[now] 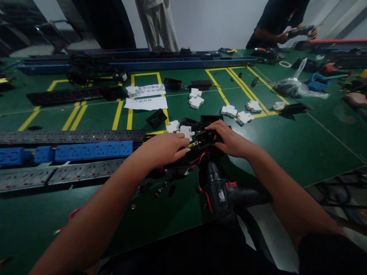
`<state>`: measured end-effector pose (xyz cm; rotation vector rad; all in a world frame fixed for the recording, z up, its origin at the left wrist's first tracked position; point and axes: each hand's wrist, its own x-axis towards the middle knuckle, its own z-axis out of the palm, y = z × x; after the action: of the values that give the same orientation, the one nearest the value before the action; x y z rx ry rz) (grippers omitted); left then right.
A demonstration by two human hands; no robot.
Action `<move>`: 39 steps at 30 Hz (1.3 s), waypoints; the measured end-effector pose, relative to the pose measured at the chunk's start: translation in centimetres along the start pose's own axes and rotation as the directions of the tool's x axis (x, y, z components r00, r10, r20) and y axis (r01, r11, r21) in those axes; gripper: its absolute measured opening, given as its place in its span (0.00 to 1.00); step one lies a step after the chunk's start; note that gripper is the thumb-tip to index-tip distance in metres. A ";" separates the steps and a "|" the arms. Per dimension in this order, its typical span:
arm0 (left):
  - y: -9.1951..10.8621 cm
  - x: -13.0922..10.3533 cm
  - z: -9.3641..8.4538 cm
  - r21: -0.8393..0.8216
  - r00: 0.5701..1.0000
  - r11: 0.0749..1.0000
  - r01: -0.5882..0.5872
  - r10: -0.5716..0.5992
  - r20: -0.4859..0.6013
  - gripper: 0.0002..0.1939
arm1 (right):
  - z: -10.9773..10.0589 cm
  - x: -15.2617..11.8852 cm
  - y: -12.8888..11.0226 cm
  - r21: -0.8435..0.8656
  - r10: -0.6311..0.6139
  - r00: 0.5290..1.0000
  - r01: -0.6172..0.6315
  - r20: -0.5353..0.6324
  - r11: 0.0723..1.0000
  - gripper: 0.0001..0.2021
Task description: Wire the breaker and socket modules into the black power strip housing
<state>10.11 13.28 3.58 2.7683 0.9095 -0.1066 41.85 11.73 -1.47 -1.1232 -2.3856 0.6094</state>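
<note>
Near the middle of the green table my left hand (169, 147) is closed round a white circuit breaker module (186, 131), its thumb stretched below. Facing it, my right hand (226, 137) grips the edge of a black plastic housing (204, 138) between thumb and fingers. The breaker and the housing are close together; I cannot tell whether they touch. Red wires (197, 160) run out below the housing. Another white module (172, 126) lies just behind my left fingers. A black cordless drill (220, 194) rests on the table below my hands.
Power strips with black and blue (94, 151) sockets lie at left. More white breakers (244, 117), a black frame (156, 119) and paper labels (145, 103) lie farther back. Loose screws (158, 192) are in front. A co-worker's hands (299, 33) hold a drill across the table.
</note>
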 end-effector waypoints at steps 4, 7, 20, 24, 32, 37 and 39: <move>0.1 0.1 0.1 0.000 1.000 1.000 -0.003 0.003 -0.002 0.18 | -0.1 0.1 0.0 0.014 0.002 1.000 -0.002 -0.007 1.000 0.34; 0.3 0.2 0.0 0.004 0.999 1.000 0.024 -0.024 0.026 0.18 | 0.0 0.1 0.1 0.018 0.001 1.000 -0.001 -0.006 1.000 0.35; 0.1 1.1 0.9 -0.135 0.999 0.990 0.045 -0.043 0.023 0.10 | 0.3 0.2 0.0 0.017 0.010 1.000 -0.010 0.016 1.000 0.35; 0.4 1.2 0.9 -0.118 0.998 0.991 0.065 -0.062 0.026 0.10 | 0.2 0.3 -0.2 0.019 0.017 0.999 -0.017 0.030 1.000 0.34; 0.5 1.2 1.5 -0.094 0.996 0.992 0.084 -0.080 0.045 0.12 | 0.4 0.1 -0.4 0.006 -0.019 0.999 0.018 0.028 1.000 0.35; 0.4 1.4 1.8 -0.088 0.996 0.993 0.076 -0.071 0.053 0.13 | 0.4 0.0 -0.5 0.007 -0.035 0.999 0.035 0.025 0.999 0.36; 0.3 1.5 1.9 -0.094 0.997 0.994 0.053 -0.048 0.059 0.13 | 0.4 0.0 -0.5 0.004 -0.048 0.999 0.047 0.023 0.999 0.36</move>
<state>11.48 13.49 1.58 2.6413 0.9448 -0.1456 41.34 11.33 -1.52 -1.0602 -2.4221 0.6138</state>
